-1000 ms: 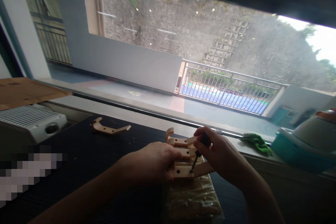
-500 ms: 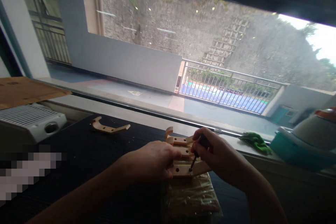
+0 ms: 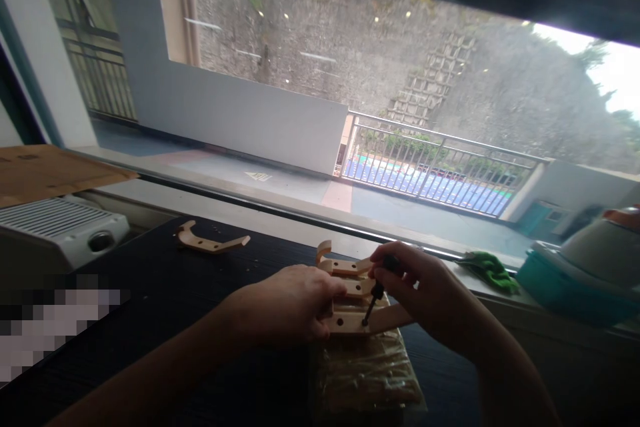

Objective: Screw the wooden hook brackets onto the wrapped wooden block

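My right hand is closed around the dark handle of a screwdriver, its shaft slanting down into a hole of the nearest curved wooden piece. With fingers wrapped on that piece's left part, my left hand grips it. Behind it lie a second wooden piece and a third, each with dark holes. All of these rest on or by a block wrapped in clear plastic. One more curved wooden piece lies apart on the dark table.
At the left stand a white projector-like device and a brown envelope. A green cloth and a teal container sit on the sill to the right. The window runs along the table's far side.
My right hand has turned slightly on the screwdriver, its fingers shifting on the handle. The tip stays at the same hole, and my left hand keeps its place.
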`<state>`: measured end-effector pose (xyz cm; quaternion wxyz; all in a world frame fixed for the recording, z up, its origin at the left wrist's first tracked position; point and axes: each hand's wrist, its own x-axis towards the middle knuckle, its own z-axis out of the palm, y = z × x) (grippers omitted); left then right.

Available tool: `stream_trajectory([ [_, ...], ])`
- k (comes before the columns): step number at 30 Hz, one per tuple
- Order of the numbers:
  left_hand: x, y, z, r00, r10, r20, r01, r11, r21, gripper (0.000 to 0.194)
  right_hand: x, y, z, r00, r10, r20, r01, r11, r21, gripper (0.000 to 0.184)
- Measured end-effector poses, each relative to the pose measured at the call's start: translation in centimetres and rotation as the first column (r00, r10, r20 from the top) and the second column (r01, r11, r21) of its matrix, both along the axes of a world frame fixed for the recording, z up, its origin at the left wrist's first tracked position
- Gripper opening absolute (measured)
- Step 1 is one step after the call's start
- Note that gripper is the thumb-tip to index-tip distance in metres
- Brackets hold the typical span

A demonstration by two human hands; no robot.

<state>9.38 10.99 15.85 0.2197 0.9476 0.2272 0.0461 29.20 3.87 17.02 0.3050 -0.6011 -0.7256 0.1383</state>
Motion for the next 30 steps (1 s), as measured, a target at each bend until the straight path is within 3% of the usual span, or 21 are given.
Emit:
stream_trajectory([
  [13,0.1,0.1,-0.2,0.998,0.023,-0.066,-0.021,0.999,0.028,0.037,0.7,0.7,-0.5,0.988,-0.121,0.092,0.116,0.991,0.061,0.018],
  [22,-0.2,0.1,-0.3,1.000,0.012,-0.023,-0.011,1.000,0.017,0.039,1.1,0.0,0.2,0.997,-0.028,0.072,0.022,0.995,0.093,0.019],
  [30,0.0,0.0,0.1,0.997,0.019,-0.080,-0.017,0.999,0.027,0.056,0.7,0.3,-0.1,0.983,-0.145,0.115,0.138,0.988,0.069,0.026],
])
